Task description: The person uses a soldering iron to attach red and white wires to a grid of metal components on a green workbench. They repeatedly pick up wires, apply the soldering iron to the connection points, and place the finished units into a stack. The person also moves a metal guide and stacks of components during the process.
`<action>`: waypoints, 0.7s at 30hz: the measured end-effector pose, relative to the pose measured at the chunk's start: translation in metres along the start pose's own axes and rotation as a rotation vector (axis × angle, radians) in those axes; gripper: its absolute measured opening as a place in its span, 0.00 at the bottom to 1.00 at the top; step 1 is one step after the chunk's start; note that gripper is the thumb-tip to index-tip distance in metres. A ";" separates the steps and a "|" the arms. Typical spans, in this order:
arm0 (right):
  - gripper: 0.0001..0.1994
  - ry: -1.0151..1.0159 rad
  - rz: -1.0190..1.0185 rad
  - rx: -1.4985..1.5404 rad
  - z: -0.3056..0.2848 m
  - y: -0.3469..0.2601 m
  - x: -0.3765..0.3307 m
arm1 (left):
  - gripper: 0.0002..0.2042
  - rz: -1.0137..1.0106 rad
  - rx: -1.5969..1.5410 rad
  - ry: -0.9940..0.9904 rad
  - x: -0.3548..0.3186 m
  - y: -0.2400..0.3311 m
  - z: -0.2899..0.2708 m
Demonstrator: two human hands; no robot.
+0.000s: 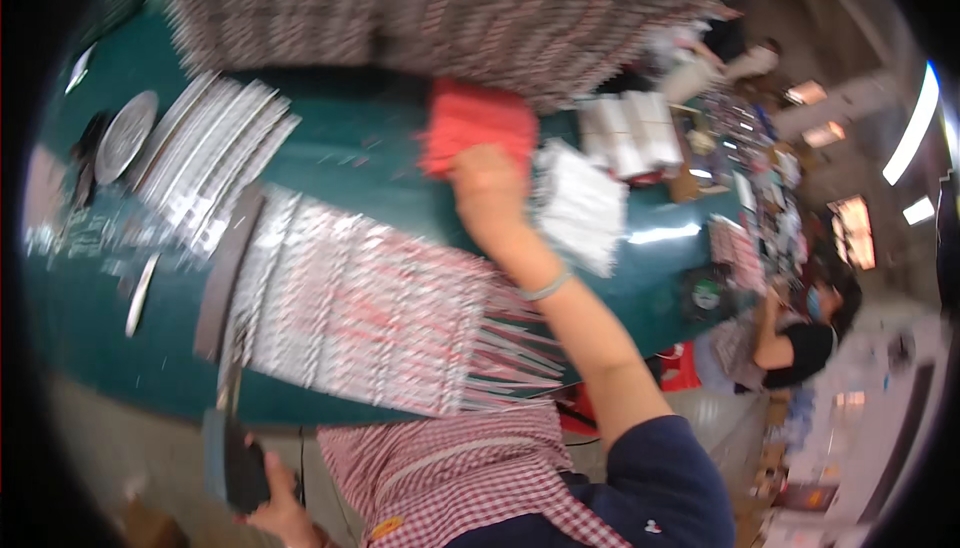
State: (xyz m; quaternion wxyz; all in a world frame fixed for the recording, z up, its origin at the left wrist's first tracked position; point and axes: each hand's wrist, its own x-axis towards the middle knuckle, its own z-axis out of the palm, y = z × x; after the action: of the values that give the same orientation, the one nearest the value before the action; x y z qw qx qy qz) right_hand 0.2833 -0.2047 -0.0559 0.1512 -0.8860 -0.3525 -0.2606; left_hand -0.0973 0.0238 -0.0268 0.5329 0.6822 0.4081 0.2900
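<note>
My right hand point(490, 193) reaches across the green table, its fingers curled at the near edge of a red folded cloth point(482, 123). The fingertips are blurred and partly hidden. Low at the left, my left hand point(275, 503) grips the dark handle of a tool point(228, 458) whose long metal shaft points up to the table edge. Between my hands lies a sheet of silver and pinkish strips point(360, 298), with loose thin ends fanned out at its right. A dark bar point(230, 273) crosses its left end.
A wide heap of woven-looking strips point(430, 8) fills the far side. Silvery strips point(215, 153) and a round dish point(127, 136) are at the left, white bundles point(580, 203) and white rolls point(630, 133) at the right. Another person point(800, 338) sits farther right.
</note>
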 end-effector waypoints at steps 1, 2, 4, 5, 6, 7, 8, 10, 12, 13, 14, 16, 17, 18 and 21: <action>0.04 -0.018 0.021 -0.011 -0.002 -0.008 0.006 | 0.16 -0.063 0.028 0.003 0.002 0.002 -0.002; 0.04 0.013 0.003 0.008 -0.004 -0.009 0.009 | 0.16 -0.005 0.028 0.048 0.011 -0.018 -0.004; 0.06 0.020 0.046 0.013 -0.015 -0.009 0.011 | 0.15 0.045 -0.019 -0.056 0.013 0.016 0.013; 0.07 0.007 0.048 0.027 -0.020 -0.008 0.011 | 0.15 0.071 -0.014 -0.092 0.013 0.029 0.015; 0.08 0.009 0.050 0.029 -0.019 -0.009 0.010 | 0.14 0.097 -0.004 -0.086 0.014 0.026 0.013; 0.08 0.008 0.047 0.031 -0.018 -0.010 0.011 | 0.14 0.119 0.002 -0.077 0.014 0.022 0.012; 0.07 0.036 0.038 0.038 -0.018 -0.009 0.012 | 0.13 0.138 0.005 -0.065 0.014 0.019 0.011; 0.05 0.085 0.014 0.052 -0.021 -0.004 0.013 | 0.13 0.078 0.015 -0.056 0.009 0.028 0.012; 0.06 0.044 0.019 0.041 -0.031 -0.008 0.015 | 0.12 0.050 0.030 -0.051 0.007 0.033 0.013; 0.07 0.022 0.014 0.038 -0.037 -0.014 0.019 | 0.12 0.054 0.040 -0.044 0.007 0.033 0.011; 0.06 0.000 -0.003 0.014 -0.045 -0.021 0.026 | 0.12 0.056 0.048 -0.035 0.006 0.032 0.009; 0.05 -0.048 -0.036 -0.013 -0.058 -0.043 0.038 | 0.10 0.010 -0.009 -0.041 0.008 0.025 0.002; 0.04 -0.121 -0.070 -0.115 -0.067 -0.050 0.045 | 0.09 -0.017 -0.035 -0.038 0.007 0.021 -0.001; 0.04 -0.199 -0.111 -0.196 -0.072 -0.058 0.048 | 0.12 -0.048 -0.038 -0.024 0.003 0.024 0.000; 0.04 -0.408 -0.200 -0.349 -0.070 -0.081 0.050 | 0.15 -0.016 -0.066 0.005 -0.002 0.016 -0.001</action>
State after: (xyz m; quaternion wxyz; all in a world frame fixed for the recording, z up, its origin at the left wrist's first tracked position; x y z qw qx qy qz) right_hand 0.2317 -0.1519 0.0368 -0.1040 -0.8936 -0.4112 -0.1470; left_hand -0.0955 0.0211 -0.0109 0.5566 0.6602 0.4050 0.3006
